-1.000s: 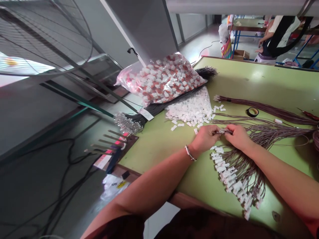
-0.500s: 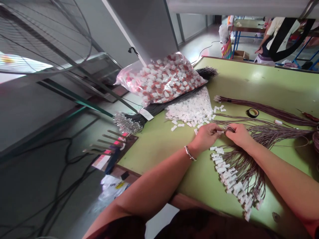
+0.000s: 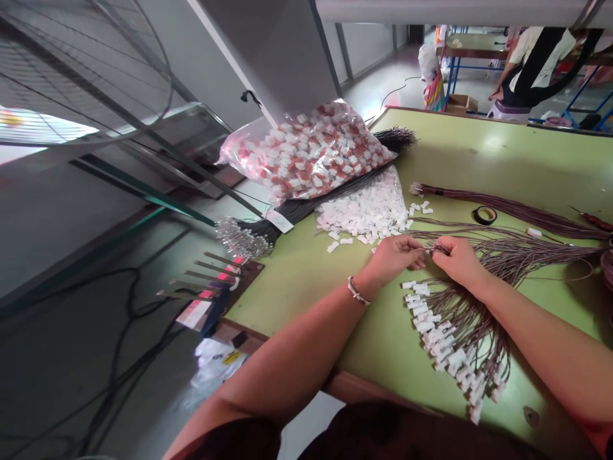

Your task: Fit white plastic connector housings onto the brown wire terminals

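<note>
My right hand (image 3: 454,257) is closed on the ends of some thin brown wires (image 3: 510,255) over the green table. Just to its left, my left hand (image 3: 398,255) has its fingers pinched together near the wire tips; what they hold is too small to make out. Below my hands, brown wires with white connectors (image 3: 443,342) fan out toward the table's near edge. Loose white connectors (image 3: 364,214) spill from a clear bag beyond my left hand.
A large bag of white and orange parts (image 3: 311,153) lies across a black wire bundle (image 3: 249,239). Black tape (image 3: 484,215), another brown bundle (image 3: 517,209) and a screwdriver (image 3: 596,221) lie at the right. A metal-pronged rack (image 3: 215,281) stands at the left edge. A person sits in the background.
My left hand has shifted slightly left and its fingers look a little more extended. My right hand stays at the wire ends.
</note>
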The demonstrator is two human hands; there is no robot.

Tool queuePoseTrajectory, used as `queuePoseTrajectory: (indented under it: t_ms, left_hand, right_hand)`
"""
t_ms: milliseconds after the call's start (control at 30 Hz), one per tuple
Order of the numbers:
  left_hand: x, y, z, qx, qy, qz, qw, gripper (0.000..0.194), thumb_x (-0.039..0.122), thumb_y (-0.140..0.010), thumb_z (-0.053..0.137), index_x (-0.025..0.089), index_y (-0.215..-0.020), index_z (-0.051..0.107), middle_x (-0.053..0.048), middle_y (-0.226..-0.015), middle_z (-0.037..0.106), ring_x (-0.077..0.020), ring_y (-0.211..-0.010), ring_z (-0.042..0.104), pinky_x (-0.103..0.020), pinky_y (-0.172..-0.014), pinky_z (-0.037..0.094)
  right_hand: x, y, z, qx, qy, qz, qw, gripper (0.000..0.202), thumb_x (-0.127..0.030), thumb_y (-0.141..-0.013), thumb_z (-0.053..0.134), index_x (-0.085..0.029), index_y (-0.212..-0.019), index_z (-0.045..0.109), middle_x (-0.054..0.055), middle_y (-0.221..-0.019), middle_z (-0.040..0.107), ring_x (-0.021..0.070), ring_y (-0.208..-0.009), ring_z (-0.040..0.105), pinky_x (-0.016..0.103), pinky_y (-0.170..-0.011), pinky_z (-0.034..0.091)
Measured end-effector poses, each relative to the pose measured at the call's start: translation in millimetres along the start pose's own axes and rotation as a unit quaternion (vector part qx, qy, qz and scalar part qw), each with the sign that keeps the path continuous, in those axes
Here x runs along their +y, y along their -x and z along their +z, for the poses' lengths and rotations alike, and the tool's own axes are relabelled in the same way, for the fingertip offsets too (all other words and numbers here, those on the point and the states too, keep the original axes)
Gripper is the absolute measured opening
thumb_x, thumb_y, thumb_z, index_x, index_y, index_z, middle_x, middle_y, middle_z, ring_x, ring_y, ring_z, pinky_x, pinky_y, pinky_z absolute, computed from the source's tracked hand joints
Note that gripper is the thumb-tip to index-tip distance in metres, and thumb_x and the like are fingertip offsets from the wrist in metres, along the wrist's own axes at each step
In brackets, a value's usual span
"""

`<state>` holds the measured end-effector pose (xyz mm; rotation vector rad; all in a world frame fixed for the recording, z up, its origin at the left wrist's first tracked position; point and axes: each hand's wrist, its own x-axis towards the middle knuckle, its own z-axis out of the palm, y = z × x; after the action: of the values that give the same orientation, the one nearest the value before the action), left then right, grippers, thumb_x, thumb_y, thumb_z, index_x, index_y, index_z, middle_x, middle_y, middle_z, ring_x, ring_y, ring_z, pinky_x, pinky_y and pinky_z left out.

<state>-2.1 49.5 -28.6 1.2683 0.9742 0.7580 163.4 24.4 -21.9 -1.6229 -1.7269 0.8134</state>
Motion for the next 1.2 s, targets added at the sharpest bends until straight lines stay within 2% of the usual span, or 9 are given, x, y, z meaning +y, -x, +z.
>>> queuePoseTrajectory:
  t_ms: [133,300,467,633,1033,1200]
  left_hand:
    - [2,1,5.5,0.009,0.011,0.002,1.000,0.014,0.014,-0.071,0.069,0.012,-0.070,0.054,0.001,-0.052,0.062,-0.0079,-0.049,0.060,-0.019,-0.053,0.049]
    - [5,5,10.2,0.032,0.009,0.012,0.999,0.010,0.011,-0.072,0.066,0.011,-0.069,0.056,0.002,-0.052,0.061,-0.0076,-0.050,0.059,-0.020,-0.055,0.049]
    - [4,3,7.7,0.023,0.037,0.015,0.999,0.014,0.021,-0.072,0.068,0.011,-0.073,0.057,0.001,-0.057,0.063,-0.0080,-0.051,0.061,-0.019,-0.054,0.050]
    - [2,2,5.0,0.016,0.049,-0.002,0.999,0.025,0.032,-0.071,0.070,0.011,-0.070,0.056,0.000,-0.057,0.063,-0.0090,-0.048,0.061,-0.019,-0.047,0.048]
    - [4,4,12.2,0.038,0.009,0.017,0.999,0.015,0.021,-0.073,0.067,0.012,-0.069,0.057,0.001,-0.050,0.061,-0.0070,-0.047,0.058,-0.017,-0.049,0.048]
    - [4,6,5.0,0.029,0.004,0.025,0.999,0.012,0.022,-0.075,0.063,0.012,-0.072,0.057,0.001,-0.057,0.062,-0.0081,-0.049,0.059,-0.020,-0.050,0.049]
  right_hand:
    - [-1,1,2,-0.003,0.037,0.000,0.999,0.013,-0.030,-0.064,0.049,-0.019,-0.058,0.049,-0.003,-0.049,0.044,0.0103,-0.050,0.036,0.023,-0.050,0.027]
    - [-3,1,1,-0.008,0.049,-0.002,0.999,0.013,-0.030,-0.064,0.049,-0.019,-0.058,0.050,-0.003,-0.049,0.045,0.0108,-0.050,0.037,0.024,-0.050,0.027]
    - [-2,0,-1,-0.003,-0.025,-0.001,1.000,0.015,-0.030,-0.064,0.046,-0.018,-0.055,0.047,-0.004,-0.049,0.040,0.0096,-0.049,0.034,0.023,-0.049,0.027]
    - [1,-1,0,0.004,-0.037,0.004,0.999,0.014,-0.029,-0.063,0.047,-0.018,-0.054,0.044,-0.005,-0.048,0.037,0.0087,-0.049,0.032,0.022,-0.048,0.025]
    - [-2,0,1,-0.013,-0.009,0.001,1.000,0.012,-0.028,-0.062,0.048,-0.018,-0.055,0.049,-0.004,-0.047,0.041,0.0091,-0.048,0.033,0.023,-0.047,0.026]
    - [-1,-2,-5,-0.030,-0.060,-0.006,0.998,0.016,-0.028,-0.063,0.048,-0.018,-0.052,0.042,-0.005,-0.048,0.034,0.0077,-0.048,0.030,0.022,-0.046,0.023]
